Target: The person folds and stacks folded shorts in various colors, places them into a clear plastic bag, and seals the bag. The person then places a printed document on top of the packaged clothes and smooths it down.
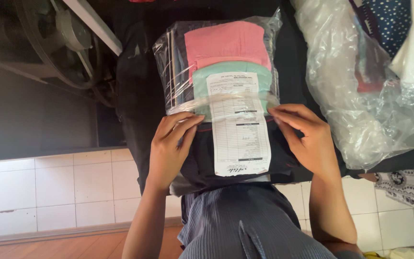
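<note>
At the far left a dark wheel with a belt [53, 43] is seen above white floor tiles [49, 187]. The left hand [171, 146] is laid flat on the clear plastic packet [219, 100], fingers together and pressed along its folded edge. Inside the packet, folded pink cloth [226, 43], mint-green cloth [231, 76] and what seems dark fabric are stacked, with a printed paper slip [240, 129] on top. The right hand [307, 139] is pressed on the opposite side, fingers close together. Crumpled clear plastic [360, 96] is heaped at the right.
</note>
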